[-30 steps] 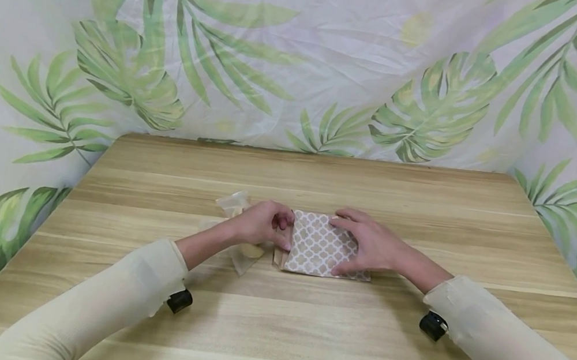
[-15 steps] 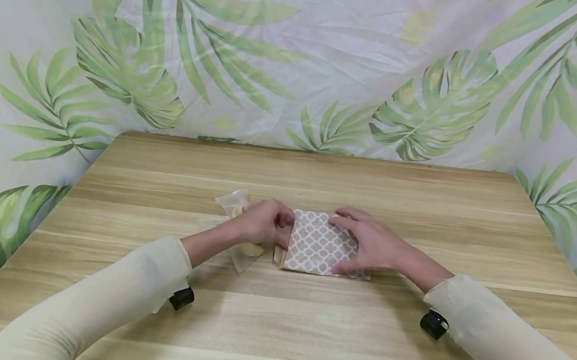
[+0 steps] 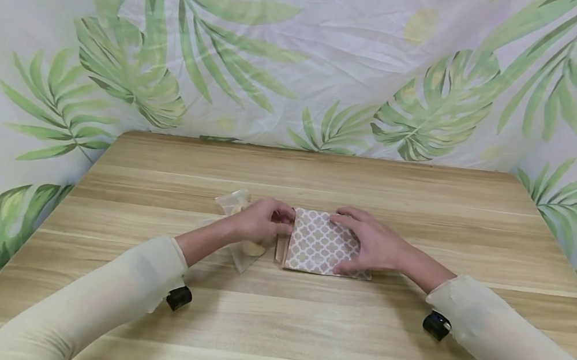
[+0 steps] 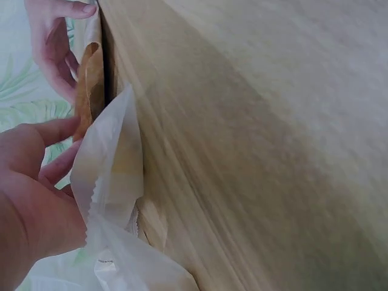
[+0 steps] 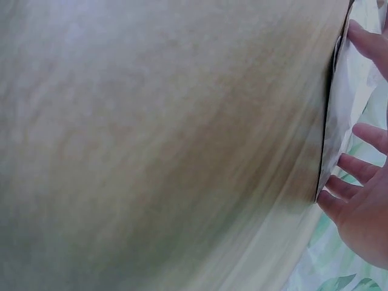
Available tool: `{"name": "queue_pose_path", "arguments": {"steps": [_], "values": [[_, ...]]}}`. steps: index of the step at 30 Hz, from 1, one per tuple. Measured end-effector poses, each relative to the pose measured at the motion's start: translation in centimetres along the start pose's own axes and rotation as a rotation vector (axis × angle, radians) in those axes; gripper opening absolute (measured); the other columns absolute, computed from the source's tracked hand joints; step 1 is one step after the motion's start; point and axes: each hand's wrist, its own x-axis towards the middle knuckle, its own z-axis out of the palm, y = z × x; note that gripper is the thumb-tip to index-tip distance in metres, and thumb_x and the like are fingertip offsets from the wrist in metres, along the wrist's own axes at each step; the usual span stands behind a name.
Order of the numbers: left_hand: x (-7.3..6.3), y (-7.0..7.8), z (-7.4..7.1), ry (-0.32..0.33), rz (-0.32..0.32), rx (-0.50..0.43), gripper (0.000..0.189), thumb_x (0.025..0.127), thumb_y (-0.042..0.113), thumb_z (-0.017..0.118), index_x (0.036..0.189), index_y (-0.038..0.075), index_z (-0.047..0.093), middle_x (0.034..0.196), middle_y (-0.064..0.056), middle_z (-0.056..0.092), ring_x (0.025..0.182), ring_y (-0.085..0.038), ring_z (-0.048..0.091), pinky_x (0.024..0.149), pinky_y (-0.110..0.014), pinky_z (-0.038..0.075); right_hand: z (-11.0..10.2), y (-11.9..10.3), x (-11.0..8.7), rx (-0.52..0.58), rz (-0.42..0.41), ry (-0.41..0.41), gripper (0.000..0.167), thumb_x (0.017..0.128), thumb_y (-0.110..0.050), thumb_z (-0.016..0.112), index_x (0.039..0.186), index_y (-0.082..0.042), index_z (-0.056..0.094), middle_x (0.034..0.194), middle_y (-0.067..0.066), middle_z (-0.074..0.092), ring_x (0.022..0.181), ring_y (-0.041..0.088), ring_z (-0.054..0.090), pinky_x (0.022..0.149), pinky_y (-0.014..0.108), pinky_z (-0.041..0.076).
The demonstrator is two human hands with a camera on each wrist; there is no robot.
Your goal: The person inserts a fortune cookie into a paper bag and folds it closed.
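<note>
A flat paper bag [image 3: 321, 244] with a white lattice pattern over tan lies on the table, its brown inner paper showing at the left end. My left hand [image 3: 260, 222] has its fingers curled at that end, thumb and fingers on the brown edge [image 4: 91, 85] in the left wrist view. Spread across the bag's right half, my right hand [image 3: 378, 244] rests with thumb and fingers apart; its fingertips [image 5: 364, 136] touch the bag in the right wrist view. Clear plastic packets [image 3: 241, 256] with pale yellow contents lie partly behind my left hand; one packet [image 4: 112, 160] covers part of the bag's edge in the left wrist view.
The wooden table [image 3: 305, 332] extends on all sides of the bag. Behind it hangs a leaf-print cloth [image 3: 300, 59]. A small black device [image 3: 180, 297] sits beneath the left cuff and another black device [image 3: 436, 326] beneath the right one.
My left thumb has shifted away from me along the bag's left end, and more of the brown edge shows below it. The right hand and the bag stay nearly in place.
</note>
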Motion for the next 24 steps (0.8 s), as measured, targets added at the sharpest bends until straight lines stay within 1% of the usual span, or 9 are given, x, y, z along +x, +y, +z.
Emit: {"name": "queue_pose_path", "arguments": {"steps": [3, 5, 8, 11, 13, 16, 18, 24], "values": [[0.3, 0.0, 0.2, 0.032, -0.034, -0.072, 0.018, 0.098, 0.001, 0.065, 0.111, -0.009, 0.07, 0.095, -0.011, 0.071, 0.087, -0.014, 0.062, 0.079, -0.024, 0.051, 0.0, 0.0, 0.0, 0.0, -0.004, 0.002, 0.102, 0.07, -0.049, 0.092, 0.152, -0.006, 0.05, 0.158, 0.023, 0.041, 0.145, 0.044, 0.039, 0.114, 0.06, 0.039], [0.4, 0.1, 0.3, 0.051, -0.054, -0.108, 0.016, 0.098, 0.001, 0.065, 0.108, -0.009, 0.071, 0.091, -0.01, 0.072, 0.083, -0.012, 0.062, 0.076, -0.023, 0.051, 0.0, 0.0, 0.0, 0.001, -0.008, 0.004, 0.102, 0.07, -0.049, 0.092, 0.152, -0.006, 0.05, 0.157, 0.023, 0.041, 0.145, 0.044, 0.039, 0.114, 0.06, 0.038], [0.5, 0.4, 0.3, 0.077, -0.088, -0.141, 0.012, 0.095, 0.002, 0.07, 0.102, -0.007, 0.072, 0.084, -0.005, 0.069, 0.076, -0.009, 0.059, 0.07, -0.021, 0.049, 0.0, 0.0, 0.0, 0.005, -0.01, 0.003, 0.101, 0.07, -0.049, 0.092, 0.152, -0.007, 0.05, 0.157, 0.023, 0.041, 0.145, 0.044, 0.039, 0.114, 0.06, 0.038], [0.6, 0.5, 0.4, 0.1, -0.1, -0.126, 0.009, 0.093, 0.003, 0.075, 0.097, -0.005, 0.072, 0.081, -0.003, 0.068, 0.073, -0.008, 0.058, 0.068, -0.021, 0.048, 0.0, 0.0, 0.0, 0.009, -0.01, 0.0, 0.101, 0.07, -0.049, 0.092, 0.152, -0.007, 0.05, 0.157, 0.023, 0.041, 0.145, 0.044, 0.039, 0.113, 0.06, 0.039], [0.7, 0.7, 0.4, 0.115, -0.103, -0.097, 0.008, 0.091, 0.003, 0.077, 0.094, -0.003, 0.072, 0.081, -0.003, 0.068, 0.073, -0.008, 0.058, 0.067, -0.02, 0.048, 0.0, 0.0, 0.0, 0.009, -0.009, -0.001, 0.101, 0.07, -0.049, 0.092, 0.152, -0.008, 0.05, 0.157, 0.023, 0.041, 0.145, 0.044, 0.039, 0.113, 0.06, 0.039], [0.8, 0.8, 0.2, 0.133, -0.091, -0.043, 0.008, 0.089, 0.002, 0.079, 0.092, -0.002, 0.073, 0.081, -0.004, 0.07, 0.073, -0.007, 0.06, 0.066, -0.02, 0.048, 0.0, 0.0, 0.0, 0.008, -0.009, -0.001, 0.101, 0.07, -0.049, 0.092, 0.152, -0.008, 0.05, 0.157, 0.023, 0.041, 0.145, 0.044, 0.039, 0.113, 0.061, 0.039], [0.8, 0.9, 0.1, 0.137, -0.084, -0.026, 0.009, 0.087, 0.001, 0.08, 0.091, -0.003, 0.074, 0.081, -0.006, 0.072, 0.072, -0.007, 0.061, 0.064, -0.02, 0.048, 0.0, 0.0, 0.1, 0.005, -0.009, -0.001, 0.101, 0.07, -0.049, 0.093, 0.152, -0.009, 0.05, 0.157, 0.023, 0.041, 0.145, 0.044, 0.039, 0.113, 0.061, 0.038], [1.0, 1.2, -0.1, 0.119, -0.088, -0.04, 0.012, 0.083, -0.001, 0.082, 0.09, -0.005, 0.074, 0.078, -0.007, 0.074, 0.068, -0.005, 0.062, 0.06, -0.019, 0.046, 0.0, 0.0, 0.1, 0.006, -0.009, -0.003, 0.101, 0.069, -0.048, 0.093, 0.152, -0.009, 0.05, 0.157, 0.023, 0.041, 0.145, 0.045, 0.039, 0.114, 0.061, 0.038]]}}
